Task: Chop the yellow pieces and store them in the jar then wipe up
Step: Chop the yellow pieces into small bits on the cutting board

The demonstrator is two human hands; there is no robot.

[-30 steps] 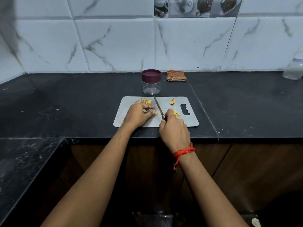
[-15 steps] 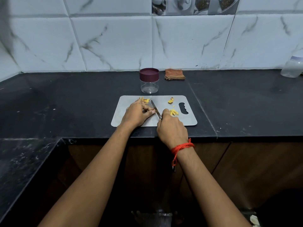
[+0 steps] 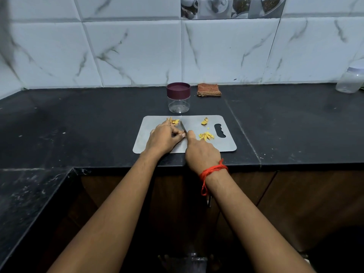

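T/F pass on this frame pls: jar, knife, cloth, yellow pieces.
The jar has its lid on. True.
The right hand holds the knife. True.
The folded cloth lies on the cutting board. False: it lies on the counter by the wall, right of the jar.
Yellow pieces are already in the jar. False: the jar looks empty; the yellow pieces lie on the cutting board.

The cutting board is a thin sheet of dull brushed metal, like the knife blade, on a counter of smooth, scuffed black stone below glossy marble-look tiles. The jar is clear and shiny, plastic or glass, with a smooth maroon plastic lid; the cloth is coarse woven fabric and the cupboard fronts matt brown wood.
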